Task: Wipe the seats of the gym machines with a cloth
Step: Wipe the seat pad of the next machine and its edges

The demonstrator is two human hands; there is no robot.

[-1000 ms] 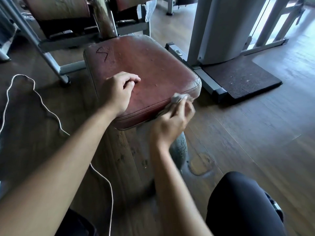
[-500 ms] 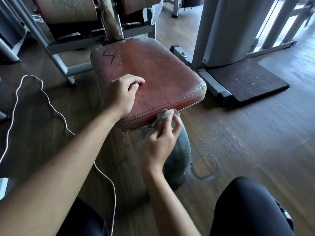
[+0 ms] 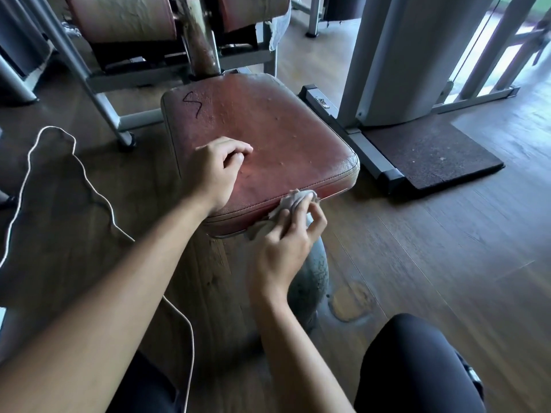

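In the head view, the person crouches in front of a worn red-brown machine seat (image 3: 277, 123), one dark-clad knee (image 3: 417, 362) at the lower right. The right hand (image 3: 283, 251) pinches a crumpled pale cloth (image 3: 293, 201) between thumb and fingers and presses it against the seat's front edge, at the stitched seam towards the right front corner. Part of the cloth hangs below the edge, just in front of the grey seat post (image 3: 311, 275).

The left hand (image 3: 213, 171) rests on the near left part of the seat top. Its fingers are curled in and it grasps nothing; it seems to brace the body.

The work looks to be on this seat's rim rather than its top. Small pale specks dot the top, and a black scribble (image 3: 193, 103) sits near its far left corner. Whether the specks are dirt or cracked upholstery cannot be told, so it is unclear if the top has been wiped. The rest of the front edge and the sides probably remain to do.

The peeling back pads (image 3: 119, 16) lie beyond the seat. A grey machine column (image 3: 387, 55) stands to the right beside a dark rubber mat (image 3: 432, 150), and a white cord (image 3: 89, 186) trails over the wooden floor (image 3: 447, 248). No other seat is in view, so how many machines are left cannot be judged.
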